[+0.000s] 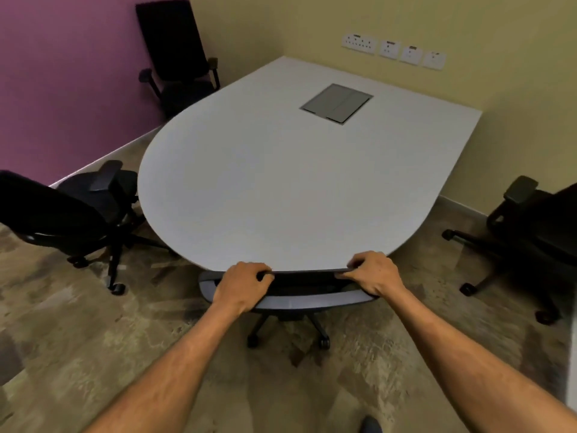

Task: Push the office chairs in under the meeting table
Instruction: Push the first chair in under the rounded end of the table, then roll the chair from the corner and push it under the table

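Observation:
A white meeting table [281, 189] with a rounded near end fills the middle. Right at that end a black office chair [299, 300] stands tucked under the edge, only its backrest top and wheeled base showing. My left hand [245, 284] grips the left part of the backrest's top rim. My right hand [373, 271] grips the right part, fingers curled over it. Three more black chairs stand away from the table: one at the left [75, 214], one at the far left corner [178, 57], one at the right [530, 232].
A grey cable hatch [336, 102] is set into the tabletop. Wall sockets [393, 50] line the yellow wall behind. A purple wall closes the left side. Patterned carpet [93, 339] covers the floor. A dark shoe tip [370, 425] shows at the bottom.

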A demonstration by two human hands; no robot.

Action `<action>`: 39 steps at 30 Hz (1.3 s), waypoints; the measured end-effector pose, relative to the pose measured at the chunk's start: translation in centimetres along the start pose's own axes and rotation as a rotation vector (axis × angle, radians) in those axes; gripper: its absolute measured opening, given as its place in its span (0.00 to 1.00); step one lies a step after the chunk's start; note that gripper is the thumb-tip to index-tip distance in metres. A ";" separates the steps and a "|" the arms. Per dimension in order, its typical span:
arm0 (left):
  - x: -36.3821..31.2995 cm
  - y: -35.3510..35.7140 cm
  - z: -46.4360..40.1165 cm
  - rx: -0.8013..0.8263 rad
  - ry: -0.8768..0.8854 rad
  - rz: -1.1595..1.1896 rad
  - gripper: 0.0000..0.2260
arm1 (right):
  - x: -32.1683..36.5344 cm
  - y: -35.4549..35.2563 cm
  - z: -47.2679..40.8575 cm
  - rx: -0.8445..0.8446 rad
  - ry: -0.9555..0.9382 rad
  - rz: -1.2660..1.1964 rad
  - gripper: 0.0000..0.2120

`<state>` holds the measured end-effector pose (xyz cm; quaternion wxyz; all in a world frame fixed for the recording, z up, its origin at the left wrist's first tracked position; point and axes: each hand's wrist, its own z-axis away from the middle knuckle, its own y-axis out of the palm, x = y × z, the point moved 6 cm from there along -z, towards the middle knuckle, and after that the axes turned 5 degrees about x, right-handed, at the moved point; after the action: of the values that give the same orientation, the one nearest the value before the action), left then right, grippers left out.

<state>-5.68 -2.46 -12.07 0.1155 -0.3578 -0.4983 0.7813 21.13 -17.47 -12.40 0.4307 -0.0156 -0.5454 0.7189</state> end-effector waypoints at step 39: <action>-90.5 25.0 -41.3 0.193 0.861 0.035 0.20 | -72.8 -49.1 4.0 -0.883 0.562 -0.369 0.19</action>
<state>91.49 -34.27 -3.61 0.3321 -0.6466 -0.3232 0.6059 94.52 -65.17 -4.18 0.6311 -0.2901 -0.6527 0.3026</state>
